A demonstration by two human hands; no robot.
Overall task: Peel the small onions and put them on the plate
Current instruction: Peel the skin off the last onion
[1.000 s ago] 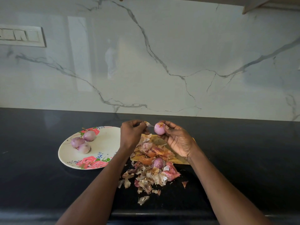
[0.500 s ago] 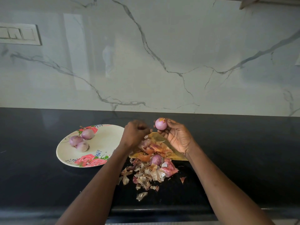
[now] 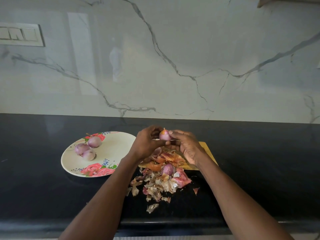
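I hold one small onion [image 3: 164,135] up between both hands above the counter [image 3: 259,153], my left hand [image 3: 149,144] curled around its left side and my right hand [image 3: 186,146] pinching its right side. Three peeled onions [image 3: 86,147] sit together near the far left edge of the flowered plate [image 3: 110,149]. One more onion [image 3: 167,169] lies in the pile of skins [image 3: 159,181] toward the counter's front edge, beside a wooden board [image 3: 207,149].

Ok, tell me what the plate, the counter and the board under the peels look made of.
Plate: glazed ceramic or melamine, glossy cream with printed roses. Counter: polished black stone, likely granite, reflective. Board: apparently wood, matte tan, mostly hidden.
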